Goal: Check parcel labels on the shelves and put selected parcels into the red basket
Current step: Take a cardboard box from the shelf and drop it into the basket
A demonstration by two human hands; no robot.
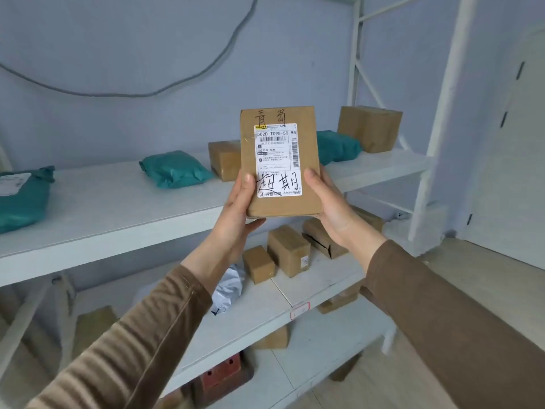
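Now we clamp the brown parcel (280,163) upright at frame centre, left hand (236,208) and right hand (330,202) gripping its lower edges; fine label (278,160) print unreadable. Three teal bags (175,169) on the upper shelf (118,214), one half-hidden; red basket (221,376) partly hidden at bottom.

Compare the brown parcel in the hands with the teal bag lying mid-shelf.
The brown parcel is a flat, stiff cardboard box; the teal bag is a soft, puffy pouch. The parcel is held upright by the left hand and right hand, label showing; the bag lies on the top shelf, no label visible.
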